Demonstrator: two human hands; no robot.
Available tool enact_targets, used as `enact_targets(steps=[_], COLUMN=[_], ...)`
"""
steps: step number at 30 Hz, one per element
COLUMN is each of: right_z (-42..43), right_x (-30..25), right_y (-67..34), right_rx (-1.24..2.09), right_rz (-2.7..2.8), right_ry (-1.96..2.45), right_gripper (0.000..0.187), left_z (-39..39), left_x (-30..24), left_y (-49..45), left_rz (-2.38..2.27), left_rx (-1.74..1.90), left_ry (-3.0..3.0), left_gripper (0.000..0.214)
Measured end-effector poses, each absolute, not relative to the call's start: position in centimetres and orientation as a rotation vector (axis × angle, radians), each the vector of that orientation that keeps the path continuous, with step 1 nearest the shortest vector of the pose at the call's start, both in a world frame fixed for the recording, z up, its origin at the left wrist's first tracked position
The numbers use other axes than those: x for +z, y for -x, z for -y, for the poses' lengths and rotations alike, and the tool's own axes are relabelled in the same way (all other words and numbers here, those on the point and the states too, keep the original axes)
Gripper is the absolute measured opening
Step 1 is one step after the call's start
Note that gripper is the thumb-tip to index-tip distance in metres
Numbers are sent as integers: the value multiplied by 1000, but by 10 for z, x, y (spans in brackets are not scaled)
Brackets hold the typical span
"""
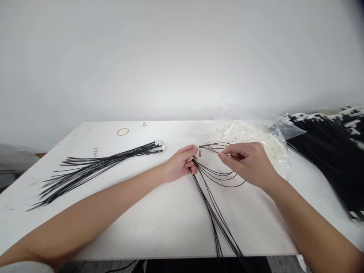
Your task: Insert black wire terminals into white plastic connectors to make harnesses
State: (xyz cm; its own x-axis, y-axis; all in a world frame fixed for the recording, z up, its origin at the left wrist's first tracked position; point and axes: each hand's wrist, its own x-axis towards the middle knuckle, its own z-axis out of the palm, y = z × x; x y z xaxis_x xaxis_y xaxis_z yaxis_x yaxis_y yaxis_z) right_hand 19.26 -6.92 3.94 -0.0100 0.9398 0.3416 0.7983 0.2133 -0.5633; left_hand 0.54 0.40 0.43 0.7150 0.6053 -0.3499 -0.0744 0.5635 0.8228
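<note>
— Where were the black wires [216, 217]?

— Near the middle of the table [142, 227], trailing toward six o'clock and over the front edge. The left hand [182, 165] was curled shut around the bunch, and loops bowed out toward three o'clock.

— And the right hand [250, 163]?

— Its thumb and forefinger were pinched together on a single wire [212, 148], just beside the left fingertips.

— What else lay there?

— A laid-out bundle [99, 167] at nine o'clock, a rubber band [123, 131] at eleven, a clear bag of white connectors [256, 136] at one and a heap of black cables [332, 151] at three.
</note>
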Motion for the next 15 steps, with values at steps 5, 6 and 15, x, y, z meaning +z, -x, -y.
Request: enact_targets(steps=[5,6,15], right_z=[69,69,68], right_x=[41,42,39], right_y=[-194,-194,-195], right_rx=[261,258,123], right_rz=[1861,1870,1935], right_ry=[1601,1596,1506], right_gripper=[16,16,13], left_z=[-4,-4,-3], left_x=[4,4,5], left_y=[-5,-5,-6], left_rz=[-669,-671,-671], left_rx=[447,448,450], left_ry=[-879,-878,-868], left_gripper=[20,20,21])
